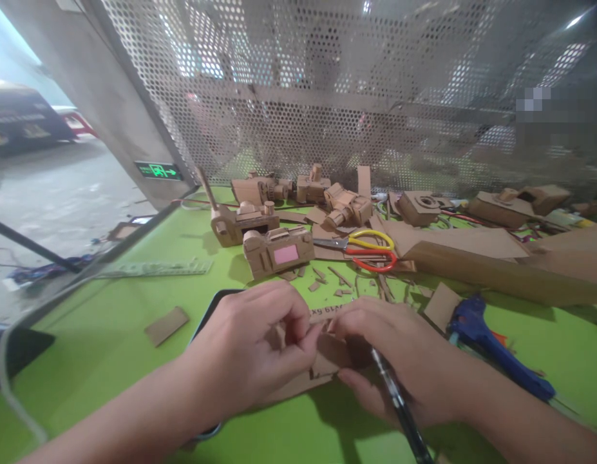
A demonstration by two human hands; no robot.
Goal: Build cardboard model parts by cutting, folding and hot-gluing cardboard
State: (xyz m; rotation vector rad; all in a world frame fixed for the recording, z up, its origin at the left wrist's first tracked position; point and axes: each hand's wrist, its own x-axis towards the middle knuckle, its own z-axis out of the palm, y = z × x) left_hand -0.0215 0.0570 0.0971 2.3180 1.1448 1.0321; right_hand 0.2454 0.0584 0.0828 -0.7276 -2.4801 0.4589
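Note:
My left hand (pixel 264 341) is closed, thumb and forefinger pinched at the edge of a small cardboard piece (pixel 330 354). Curled around the right side of that piece is my right hand (pixel 389 354), with a black pen (pixel 397 396) lying along its palm and pointing down toward me. A larger flat cardboard sheet (pixel 298 390) with printed characters lies under both hands. Behind my left hand, a dark-edged flat object (pixel 214 309) shows in part. A cardboard camera model (pixel 279 251) with a pink screen stands just beyond the hands.
Scissors (pixel 370 248) with yellow and red handles lie behind the hands, among cardboard scraps. A blue glue gun (pixel 496 348) is at the right. More cardboard models (pixel 346 203) line the back by a perforated metal screen (pixel 288 96). A clear ruler (pixel 158 267) lies left.

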